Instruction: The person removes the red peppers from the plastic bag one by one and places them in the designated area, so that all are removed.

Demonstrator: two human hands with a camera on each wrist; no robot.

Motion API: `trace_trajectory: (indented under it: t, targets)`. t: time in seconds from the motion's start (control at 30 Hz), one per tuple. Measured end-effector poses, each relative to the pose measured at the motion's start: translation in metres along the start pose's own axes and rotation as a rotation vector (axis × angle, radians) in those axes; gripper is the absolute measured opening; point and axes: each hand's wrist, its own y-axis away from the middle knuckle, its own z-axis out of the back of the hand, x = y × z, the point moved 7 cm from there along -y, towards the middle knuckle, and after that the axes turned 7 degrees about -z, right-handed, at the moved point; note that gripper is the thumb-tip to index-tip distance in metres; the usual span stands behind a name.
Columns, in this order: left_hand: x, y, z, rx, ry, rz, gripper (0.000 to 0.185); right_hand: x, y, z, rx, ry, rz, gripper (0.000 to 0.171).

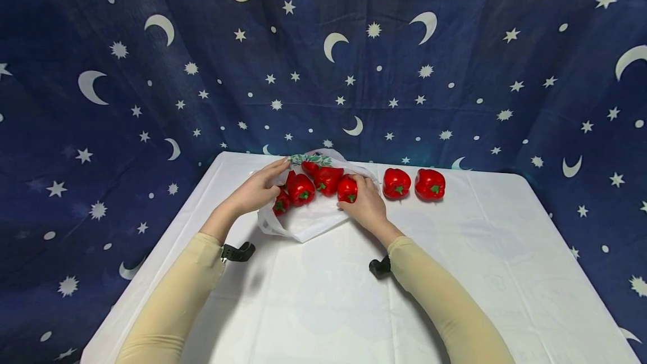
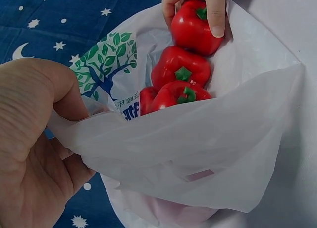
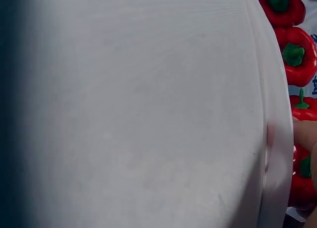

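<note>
A: Where did the held red pepper (image 1: 347, 189) lie against the fingers of your right hand (image 1: 368, 202)?

B: Between them. Your thumb (image 2: 216, 15) lay on the near side and your other fingers curled over the far side, spread just as wide as the pepper. Its green stem faced toward you.

A: Was it inside the white plastic bag (image 1: 315, 221)?

B: Yes, within the open mouth, at the right end of the peppers there. The head view showed 4 others in the bag, and in the left wrist view yours touched the nearest of them.

A: And your left hand (image 1: 255, 189)?

B: It pinched the bag's rim at the left, thumb against fingers with the plastic between, and held the mouth raised. The green leaf print (image 2: 111, 60) showed on the bag's far side.

A: What lay outside?

B: 2 loose red peppers (image 1: 430, 184) sat on the white-covered counter (image 1: 323, 296), just to the right of your right hand, side by side and slightly apart.
</note>
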Motion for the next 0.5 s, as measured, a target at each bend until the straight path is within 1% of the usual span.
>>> trace_trajectory:
  t: [0.1, 0.2, 0.43, 0.5]
  targets:
    - [-0.0012, -0.0005, -0.0004, 0.000, -0.001, 0.002, 0.071, 0.0001, 0.0009, 0.0014, 0.004, -0.008, 0.005, 0.086]
    - [-0.0015, -0.0003, -0.0006, 0.003, 0.000, 0.011, 0.071, -0.0006, 0.0023, 0.0022, 0.037, -0.030, 0.009, 0.085]
    - [-0.0012, -0.0004, -0.0007, 0.006, -0.001, 0.019, 0.071, -0.0019, 0.0074, 0.0059, 0.212, -0.121, 0.033, 0.089]
    - [-0.0015, -0.0005, -0.0006, 0.006, -0.002, 0.017, 0.070, -0.0019, 0.0085, 0.0069, 0.246, -0.135, 0.040, 0.089]
